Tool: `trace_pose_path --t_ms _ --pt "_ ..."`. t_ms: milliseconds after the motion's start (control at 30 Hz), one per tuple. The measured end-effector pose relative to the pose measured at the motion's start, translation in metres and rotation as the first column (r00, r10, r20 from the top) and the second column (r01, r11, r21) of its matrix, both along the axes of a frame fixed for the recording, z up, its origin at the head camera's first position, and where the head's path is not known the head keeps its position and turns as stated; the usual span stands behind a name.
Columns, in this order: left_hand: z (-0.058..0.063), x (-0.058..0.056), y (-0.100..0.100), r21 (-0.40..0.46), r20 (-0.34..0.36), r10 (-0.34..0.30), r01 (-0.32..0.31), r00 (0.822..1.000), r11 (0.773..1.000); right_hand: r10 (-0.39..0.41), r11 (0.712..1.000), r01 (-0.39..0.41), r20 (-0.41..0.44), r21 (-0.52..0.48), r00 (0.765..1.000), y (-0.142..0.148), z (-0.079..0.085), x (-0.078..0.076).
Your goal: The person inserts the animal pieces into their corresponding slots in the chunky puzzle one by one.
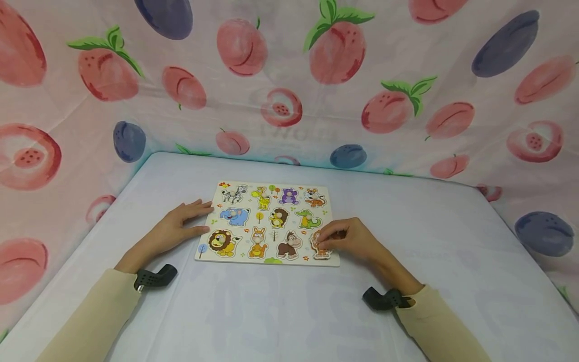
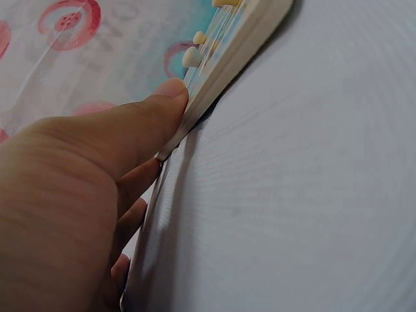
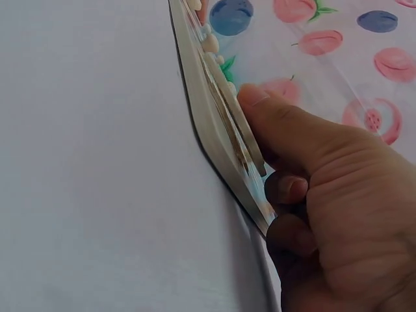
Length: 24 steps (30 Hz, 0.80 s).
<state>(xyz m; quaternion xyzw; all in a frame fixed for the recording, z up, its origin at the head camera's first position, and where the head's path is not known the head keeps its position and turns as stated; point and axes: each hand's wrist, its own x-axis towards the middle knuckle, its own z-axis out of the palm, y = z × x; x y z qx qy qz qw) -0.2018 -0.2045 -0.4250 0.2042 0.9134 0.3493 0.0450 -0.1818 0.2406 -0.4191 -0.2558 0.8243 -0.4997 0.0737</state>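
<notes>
A wooden animal peg puzzle board (image 1: 253, 261) lies flat on the table. My right hand (image 1: 355, 239) pinches a brown-and-orange animal puzzle piece (image 1: 322, 254) between thumb and fingers at the board's near right corner. In the right wrist view, this puzzle piece (image 3: 242, 123) stands tilted just above the board's surface, partly covered by the thumb. My left hand (image 1: 169, 231) rests at the board's left edge, fingers extended. Its thumb (image 2: 170, 88) touches the rim in the left wrist view. Nearest the right hand are the gorilla piece (image 1: 289, 246) and the crocodile piece (image 1: 308, 219).
Other knobbed pieces sit in the board, among them a lion (image 1: 221, 243), an elephant (image 1: 235, 216) and a zebra (image 1: 234, 194). A white cloth covers the table (image 1: 271, 311). Behind and beside it hangs a fruit-print curtain (image 1: 298, 136). Both wrists wear black camera mounts (image 1: 156, 276).
</notes>
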Motion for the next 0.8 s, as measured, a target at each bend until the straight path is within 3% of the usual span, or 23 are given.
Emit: trace_pose_path --t_ms 800 --pt "0.0005 0.0003 0.0009 0.009 0.0 0.001 -0.001 1.0 1.0 0.01 1.0 -0.01 -0.005 0.019 1.0 -0.004 -0.0056 0.0001"
